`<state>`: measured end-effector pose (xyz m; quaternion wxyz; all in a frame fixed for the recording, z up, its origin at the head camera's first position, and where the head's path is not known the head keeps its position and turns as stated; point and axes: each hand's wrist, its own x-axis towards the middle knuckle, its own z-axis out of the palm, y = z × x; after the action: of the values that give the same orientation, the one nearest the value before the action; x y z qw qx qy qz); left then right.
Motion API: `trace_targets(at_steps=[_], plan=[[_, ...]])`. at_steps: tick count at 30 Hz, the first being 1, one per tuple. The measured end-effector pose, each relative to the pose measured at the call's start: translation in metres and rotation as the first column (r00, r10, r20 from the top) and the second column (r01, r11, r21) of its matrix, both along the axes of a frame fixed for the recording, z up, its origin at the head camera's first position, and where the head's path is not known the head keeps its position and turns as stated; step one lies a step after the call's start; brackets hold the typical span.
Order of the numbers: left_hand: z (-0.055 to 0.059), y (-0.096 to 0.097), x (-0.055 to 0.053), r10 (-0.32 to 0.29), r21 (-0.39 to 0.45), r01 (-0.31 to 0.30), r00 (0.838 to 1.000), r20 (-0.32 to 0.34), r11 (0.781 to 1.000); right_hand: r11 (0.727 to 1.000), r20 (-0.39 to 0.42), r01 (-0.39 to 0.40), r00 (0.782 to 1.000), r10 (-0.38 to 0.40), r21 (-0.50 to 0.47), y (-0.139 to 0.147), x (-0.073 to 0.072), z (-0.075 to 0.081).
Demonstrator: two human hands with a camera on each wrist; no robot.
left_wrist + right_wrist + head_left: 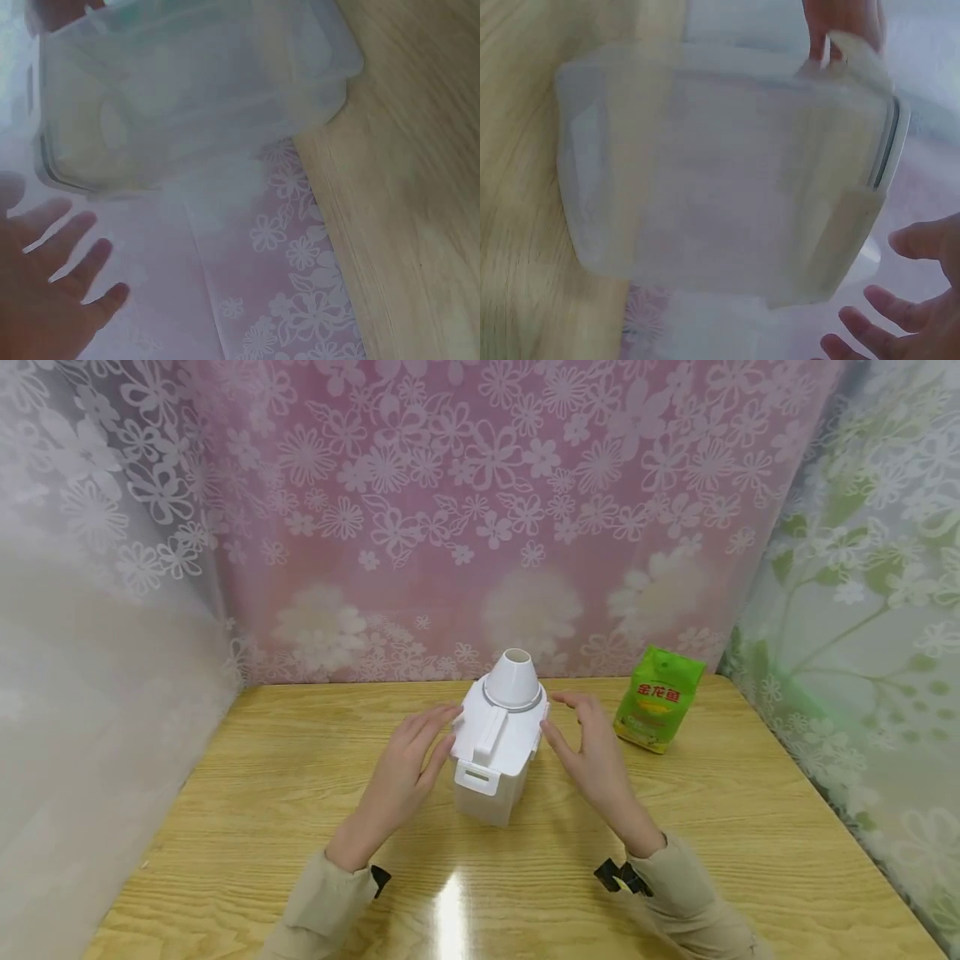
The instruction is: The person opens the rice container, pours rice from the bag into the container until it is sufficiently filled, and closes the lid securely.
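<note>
A storage container with a translucent body (483, 808) and a white lid (517, 743) stands upright on the table. A white cone-shaped cup (513, 681) with an open top sits at the lid's far end, and a handle bar (491, 731) runs along the lid. At the near end is a slotted white latch (477, 777). My left hand (405, 764) is beside the container's left side, fingers spread and holding nothing. My right hand (592, 760) mirrors it on the right, fingertips near the lid's edge. Both wrist views show a gap between fingers and container.
A green bag (660, 700) with red lettering stands upright at the back right of the wooden table (300, 793). A pink floral curtain (480, 527) hangs behind the table, with pale patterned curtains (862, 635) at both sides.
</note>
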<state>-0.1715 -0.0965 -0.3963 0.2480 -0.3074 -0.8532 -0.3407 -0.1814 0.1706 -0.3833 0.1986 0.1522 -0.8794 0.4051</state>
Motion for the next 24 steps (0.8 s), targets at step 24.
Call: trace_targets(at_steps=[24], plan=[[-0.006, 0.009, 0.006, 0.016, -0.044, -0.011, 0.994, 0.112, 0.999, 0.985, -0.034, -0.065, 0.997, 0.072, 0.162, 0.0, 0.007, 0.0]])
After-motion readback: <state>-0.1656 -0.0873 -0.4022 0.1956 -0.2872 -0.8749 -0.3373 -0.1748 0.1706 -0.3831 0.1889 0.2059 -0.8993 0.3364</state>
